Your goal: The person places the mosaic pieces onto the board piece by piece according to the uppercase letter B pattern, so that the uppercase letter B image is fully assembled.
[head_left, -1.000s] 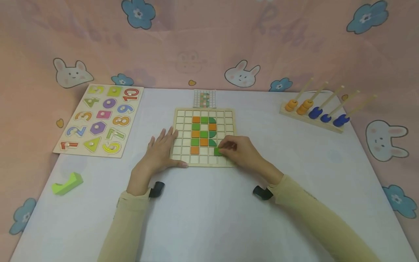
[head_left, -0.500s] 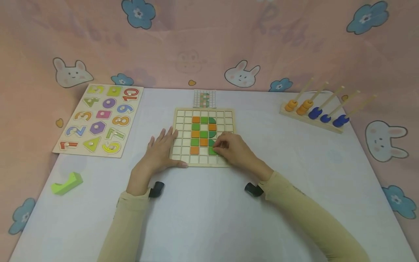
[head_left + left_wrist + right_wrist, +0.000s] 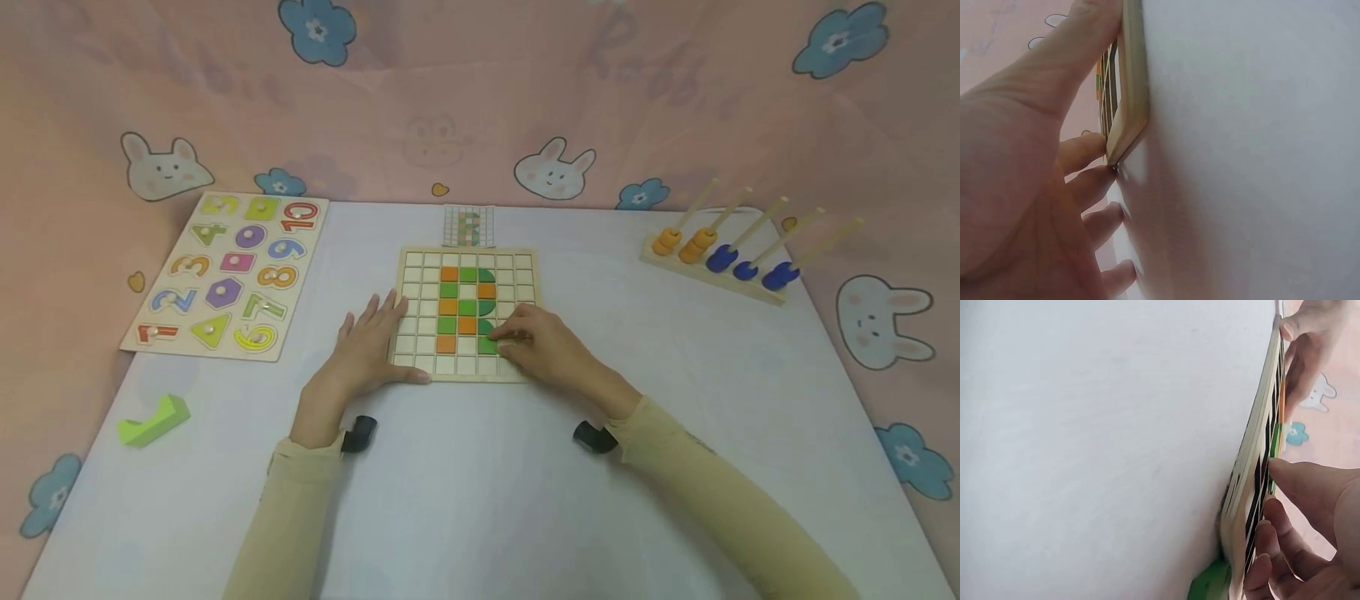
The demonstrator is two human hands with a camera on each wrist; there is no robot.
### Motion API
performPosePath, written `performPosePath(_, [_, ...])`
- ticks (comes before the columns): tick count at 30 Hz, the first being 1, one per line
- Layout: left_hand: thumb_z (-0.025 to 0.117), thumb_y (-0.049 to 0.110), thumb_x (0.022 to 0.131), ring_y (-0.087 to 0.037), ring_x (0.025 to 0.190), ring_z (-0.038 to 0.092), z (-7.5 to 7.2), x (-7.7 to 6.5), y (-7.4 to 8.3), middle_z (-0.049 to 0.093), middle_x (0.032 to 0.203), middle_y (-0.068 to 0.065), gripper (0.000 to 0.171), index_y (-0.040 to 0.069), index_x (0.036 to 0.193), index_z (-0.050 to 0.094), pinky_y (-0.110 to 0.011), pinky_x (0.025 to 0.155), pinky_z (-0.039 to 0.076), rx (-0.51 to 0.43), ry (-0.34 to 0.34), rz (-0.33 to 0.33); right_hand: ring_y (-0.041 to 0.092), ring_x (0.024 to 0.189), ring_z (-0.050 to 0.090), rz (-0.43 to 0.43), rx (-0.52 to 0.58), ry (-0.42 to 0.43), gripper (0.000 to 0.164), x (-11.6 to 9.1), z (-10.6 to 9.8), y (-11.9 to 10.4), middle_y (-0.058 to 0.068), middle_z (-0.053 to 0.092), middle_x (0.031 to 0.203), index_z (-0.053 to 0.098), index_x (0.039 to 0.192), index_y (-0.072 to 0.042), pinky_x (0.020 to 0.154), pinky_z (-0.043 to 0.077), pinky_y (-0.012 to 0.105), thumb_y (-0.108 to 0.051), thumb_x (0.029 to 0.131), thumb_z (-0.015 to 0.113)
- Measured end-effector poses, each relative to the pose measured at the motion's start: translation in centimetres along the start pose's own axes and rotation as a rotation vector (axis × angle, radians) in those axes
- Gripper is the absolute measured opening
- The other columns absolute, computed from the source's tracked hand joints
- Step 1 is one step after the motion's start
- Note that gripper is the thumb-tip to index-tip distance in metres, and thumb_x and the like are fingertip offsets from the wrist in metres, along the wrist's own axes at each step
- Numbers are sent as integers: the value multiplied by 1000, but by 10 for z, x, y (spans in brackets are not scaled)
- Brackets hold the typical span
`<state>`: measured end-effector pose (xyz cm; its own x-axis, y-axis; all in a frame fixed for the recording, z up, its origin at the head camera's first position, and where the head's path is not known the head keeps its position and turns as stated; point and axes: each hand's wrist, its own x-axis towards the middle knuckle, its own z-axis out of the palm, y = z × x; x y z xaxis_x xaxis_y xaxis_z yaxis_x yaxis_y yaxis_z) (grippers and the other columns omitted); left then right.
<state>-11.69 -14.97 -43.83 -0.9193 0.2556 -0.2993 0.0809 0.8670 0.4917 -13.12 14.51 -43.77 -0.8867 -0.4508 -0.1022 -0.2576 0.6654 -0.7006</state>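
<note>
A wooden grid board (image 3: 446, 366) lies on the white table, with orange and green square tiles and dark green rounded tiles set in its cells. My left hand (image 3: 363, 350) is spread at the board's left side, fingertips along that edge and thumb (image 3: 1079, 37) on the front rim. My right hand (image 3: 553, 348) bends over the lower right of the board. Its thumb (image 3: 1300, 481) touches a green tile (image 3: 487, 346), which sits in a cell below a dark green rounded one. The other right fingertips rest close on the board.
Behind the board lies a pattern card (image 3: 469, 227). A number-and-shape puzzle (image 3: 238, 298) occupies the left, above a light green block (image 3: 156, 421). At the back right stands a peg stand (image 3: 712, 271) with orange and blue beads. A green piece (image 3: 1209, 582) shows by the board's near corner.
My right hand carried the green tile left into its cell in the lower row, then shifted slightly right, leaving the tile there. The left hand has stayed in place.
</note>
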Motion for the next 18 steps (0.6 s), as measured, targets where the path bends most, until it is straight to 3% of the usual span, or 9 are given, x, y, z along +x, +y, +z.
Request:
performPosePath(5, [95,46,75,-36,168,-1,0,0,1,4,180,-11,128,8,170,18,-62,135,-5,-7,4,-1,22,98,53,-41,2,4,21,-7,-9,12,5,67,109,82,116,-11,81,44,32,-10,97,76])
performPosePath(9, [95,46,75,-35,168,-2,1,-1,0,4,180,-10,129,8,171,18,-62,135,-5,-12,3,-4,24,106,52,-14,-2,-24,22,-13,-18,22,7,65,115,82,117,-13,85,44,35,-11,95,79])
performPosePath(18, [96,46,74,-33,168,-3,1,-1,0,3,181,-7,131,9,171,17,-60,135,-6,-14,3,-4,34,132,44,37,57,-143,53,-29,-36,35,15,50,145,72,133,-14,111,46,50,-10,83,90])
